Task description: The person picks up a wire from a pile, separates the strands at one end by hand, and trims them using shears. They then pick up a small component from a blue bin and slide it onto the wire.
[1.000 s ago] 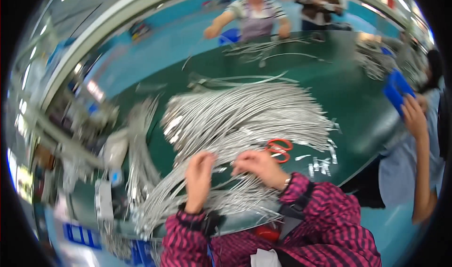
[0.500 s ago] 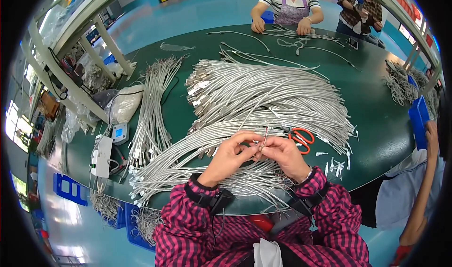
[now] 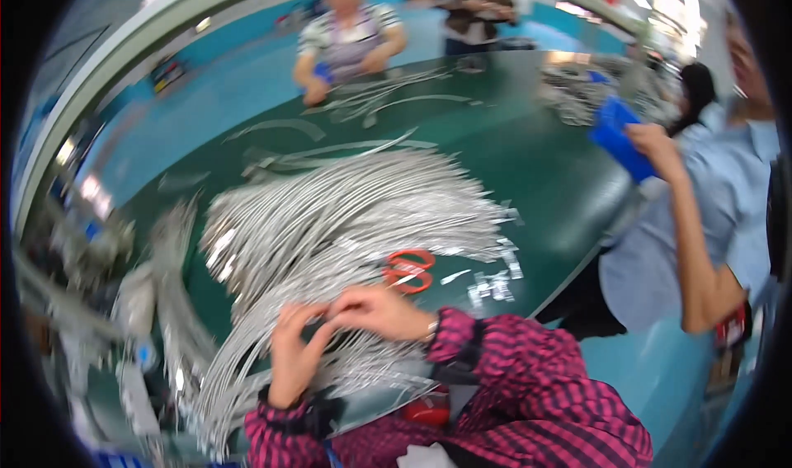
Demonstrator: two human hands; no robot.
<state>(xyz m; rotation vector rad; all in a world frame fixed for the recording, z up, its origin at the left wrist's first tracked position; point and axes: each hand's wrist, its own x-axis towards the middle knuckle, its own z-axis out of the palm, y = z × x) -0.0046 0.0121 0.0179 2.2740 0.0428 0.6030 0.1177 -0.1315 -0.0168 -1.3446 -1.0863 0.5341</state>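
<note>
My left hand (image 3: 299, 348) and my right hand (image 3: 381, 313) meet at the fingertips over a near bundle of silvery braided cables (image 3: 247, 365). Both pinch the end of a cable; motion blur and my fingers hide most of it. Beyond them lies a large heap of the same cables (image 3: 355, 200), with metal-looking connectors at its left end. Just past my right hand, orange-handled scissors (image 3: 407, 268) rest on the cables and the green table (image 3: 544, 188).
Small white scraps (image 3: 495, 286) lie right of the scissors. Another cable bundle (image 3: 175, 282) stretches along the left. At right, a person in a light-blue shirt (image 3: 660, 278) holds a blue bin (image 3: 617, 138). Another person (image 3: 351, 43) handles cables across the table.
My view has swung right, so the table and heap sit further left and the person with the blue bin shows more fully. My hands remain together at the fingertips.
</note>
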